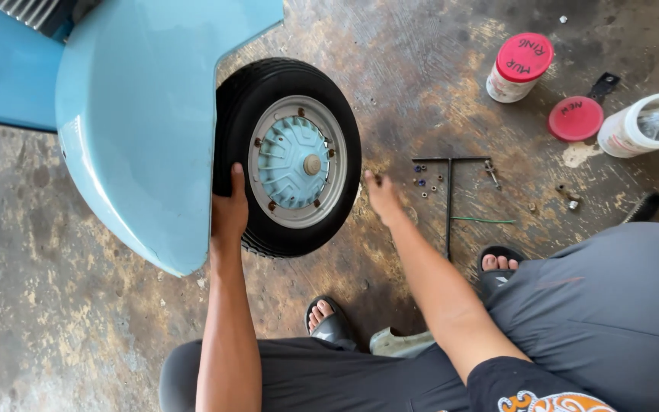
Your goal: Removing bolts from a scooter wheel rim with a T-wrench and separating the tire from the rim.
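A small black tyre (265, 99) on a grey rim with a light blue hub (293, 162) stands under a light blue scooter body panel (139, 114). My left hand (228, 210) rests flat against the tyre's lower left side, thumb up. To the right of the wheel, my right hand (381, 197) hovers just above the floor, its fingers curled loosely near several small nuts (425, 185); whether it holds one I cannot tell. A black T-handle wrench (449, 191) lies beside the nuts.
On the stained concrete floor at the right stand a white tub with a red lid (520, 67), a loose red lid (576, 118) and an open white tub (644, 126). A thin green wire (483, 220) and small metal parts (570, 197) lie nearby. My sandalled feet (328, 317) are below.
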